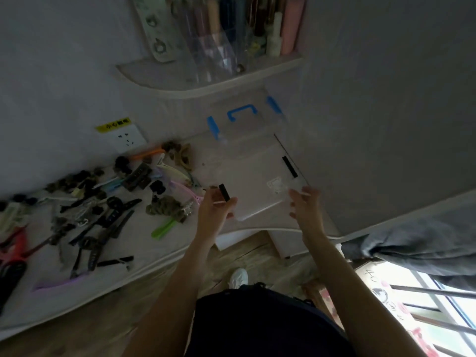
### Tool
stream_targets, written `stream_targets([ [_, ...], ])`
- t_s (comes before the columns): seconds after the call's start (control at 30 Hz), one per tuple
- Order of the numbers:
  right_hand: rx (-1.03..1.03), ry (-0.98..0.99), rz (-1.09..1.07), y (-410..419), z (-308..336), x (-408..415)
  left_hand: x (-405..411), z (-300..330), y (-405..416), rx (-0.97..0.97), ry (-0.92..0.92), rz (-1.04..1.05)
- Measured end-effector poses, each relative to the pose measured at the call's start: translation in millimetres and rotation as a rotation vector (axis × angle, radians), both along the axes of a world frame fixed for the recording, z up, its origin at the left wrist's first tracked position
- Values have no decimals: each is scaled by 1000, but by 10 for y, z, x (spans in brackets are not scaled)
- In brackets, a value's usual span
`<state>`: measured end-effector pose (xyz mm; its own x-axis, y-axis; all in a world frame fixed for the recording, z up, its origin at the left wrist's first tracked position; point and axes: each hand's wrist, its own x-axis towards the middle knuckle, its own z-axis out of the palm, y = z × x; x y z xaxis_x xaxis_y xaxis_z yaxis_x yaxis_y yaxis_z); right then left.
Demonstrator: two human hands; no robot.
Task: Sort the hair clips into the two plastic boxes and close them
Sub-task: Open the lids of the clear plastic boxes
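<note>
**Operator:** Since the clear flat plastic box with black side latches (pixel 257 181) is what I carry, I read it first: it hangs between my two hands above the pale desk top (pixel 180 240), long axis running away from me toward the wall. Beyond its far end sits the second clear plastic box with blue latches and blue handle (pixel 242 117).

**Observer:** How are you holding it?

**Operator:** My left hand (pixel 215 210) curls round the near left corner beside one black latch; my right hand (pixel 305 206) pinches the near right corner. Both fingers are closed on the box, not wide.

**Observer:** And the clips?

**Operator:** The heap of mixed hair clips, black, pink, green and orange (pixel 103 202), lies wholly to the left of the box, on the same desk. My left hand is nearer, so I judge it should reach for them once the box is set down.
</note>
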<state>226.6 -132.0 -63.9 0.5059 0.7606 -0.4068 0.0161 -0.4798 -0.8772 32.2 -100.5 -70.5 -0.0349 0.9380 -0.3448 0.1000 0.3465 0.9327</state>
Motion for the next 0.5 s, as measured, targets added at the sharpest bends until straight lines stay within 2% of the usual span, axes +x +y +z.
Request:
stream_targets([
  [0.13,-43,-193,117,56,-9,171,-112,-160,-42,-57,91,-84],
  [0.23,-78,-335,273,81,-37,187,-180,-205,-8,-117,52,-100],
  [0.4,-90,-386,321,103,-66,196,-258,-185,89,-120,-3,-101],
  [0.5,-116,-474,385,156,-50,160,-260,-179,129,-68,47,-126],
])
